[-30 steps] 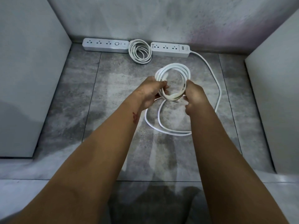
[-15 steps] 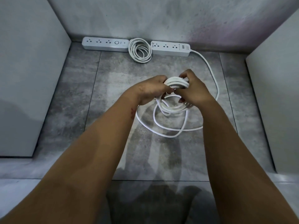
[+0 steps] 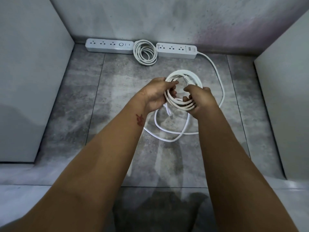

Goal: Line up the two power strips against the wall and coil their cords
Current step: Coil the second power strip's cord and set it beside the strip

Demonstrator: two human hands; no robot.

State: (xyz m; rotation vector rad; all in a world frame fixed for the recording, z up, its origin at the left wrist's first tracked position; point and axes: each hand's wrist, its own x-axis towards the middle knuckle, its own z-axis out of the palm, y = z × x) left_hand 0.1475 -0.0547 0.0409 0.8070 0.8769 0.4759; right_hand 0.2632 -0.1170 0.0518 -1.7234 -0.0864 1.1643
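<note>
White cord [image 3: 181, 71], part-wound into loops, is held up over the grey tile floor [image 3: 103, 101] at mid-frame. The left hand [image 3: 154, 95] grips the loops' left side, fingers curled through them. The right hand [image 3: 201, 102] grips the lower right, w/ several strands pinched under the fingers. The two-hand hold is prob. to keep the loops one size & stop them springing apart. There's a ribbed bit inside the top of the loops, poss. the plug end, but it's too small to be sure.

Slack [image 3: 167, 140] lies on the tiles below the hands in a couple of loose crossing bends, so this cord isn't fully wound yet.

Both strips sit flush vs the back wall [image 3: 167, 19]. The left strip [image 3: 109, 47] & right strip [image 3: 177, 50] lie roughly end to end. A finished coil [image 3: 145, 53] lies flat between them, touching or nearly touching both. The held cord exits the right strip's right end and arcs down the right side of the floor to the hands.

Room: the left panel [image 3: 30, 81] & right panel [image 3: 284, 101] box the floor in. There's open tile in front of the right strip and beside its right end, a likely spot to set the loops down. One risk is that tugging the slack hard could drag the right strip off the wall line.
</note>
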